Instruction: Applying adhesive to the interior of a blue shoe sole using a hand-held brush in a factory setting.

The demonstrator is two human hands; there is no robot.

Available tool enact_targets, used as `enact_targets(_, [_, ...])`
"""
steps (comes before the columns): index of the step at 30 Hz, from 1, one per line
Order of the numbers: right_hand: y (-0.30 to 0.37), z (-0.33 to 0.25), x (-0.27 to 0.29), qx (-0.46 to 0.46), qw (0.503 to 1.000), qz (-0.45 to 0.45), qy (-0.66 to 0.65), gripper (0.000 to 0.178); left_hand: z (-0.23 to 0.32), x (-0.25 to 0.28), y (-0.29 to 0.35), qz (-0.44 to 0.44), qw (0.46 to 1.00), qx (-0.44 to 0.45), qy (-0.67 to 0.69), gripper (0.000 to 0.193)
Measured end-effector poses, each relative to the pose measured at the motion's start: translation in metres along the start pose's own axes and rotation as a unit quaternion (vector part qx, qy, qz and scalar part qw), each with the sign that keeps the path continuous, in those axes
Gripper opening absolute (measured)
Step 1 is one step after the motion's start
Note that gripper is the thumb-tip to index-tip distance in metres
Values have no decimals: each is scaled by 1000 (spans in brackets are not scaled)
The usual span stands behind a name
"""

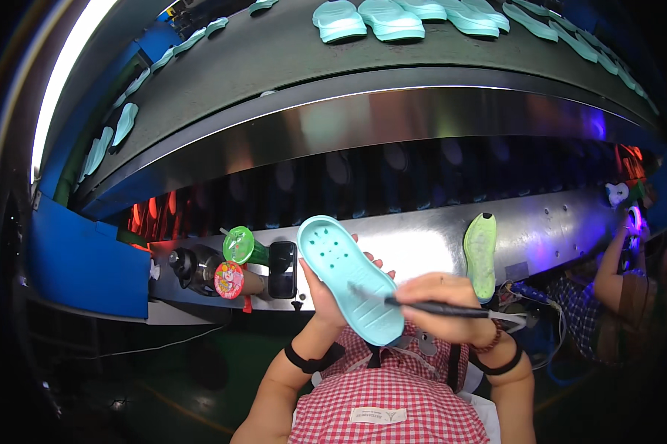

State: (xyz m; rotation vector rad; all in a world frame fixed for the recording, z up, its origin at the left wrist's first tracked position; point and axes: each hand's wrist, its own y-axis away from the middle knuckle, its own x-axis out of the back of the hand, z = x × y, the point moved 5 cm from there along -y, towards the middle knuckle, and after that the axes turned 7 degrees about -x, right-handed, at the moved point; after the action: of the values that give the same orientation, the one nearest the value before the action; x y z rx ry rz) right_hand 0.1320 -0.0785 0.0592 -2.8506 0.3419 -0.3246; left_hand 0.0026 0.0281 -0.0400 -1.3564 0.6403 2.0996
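head | left hand (322, 302) grips sole (335, 260) | right hand (448, 325) grips tool (452, 308) | nearby: phone (282, 270), bottle (198, 268), cup (239, 245)

In the middle, the shoe sole (355, 285) is light blue-green. The row of soles (392, 22) along the top is the same colour. The pen-shaped tool (452, 309) is black, with a white cord (508, 318). To the right, the other sole (481, 259) is yellow-green with a black tip. At the bottom, the apron (385, 388) has red and white checks. On the left, the cup (241, 246) is green, the phone (282, 270) is black, and the big box (89, 255) is blue.
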Motion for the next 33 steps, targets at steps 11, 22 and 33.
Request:
enact_targets(11, [14,9,-1,-39,993,-111,31,25,19,-25,-5,-43,995,-84,-36,86])
enact_targets(22, [21,44,-18,-254,840,8,-480,15,10,-59,22,-35,995,-81,-41,77])
enact_targets(33, [20,-1,-29,-15,990,-98,-104,20,23,-39,12,-59,995,-80,-3,62])
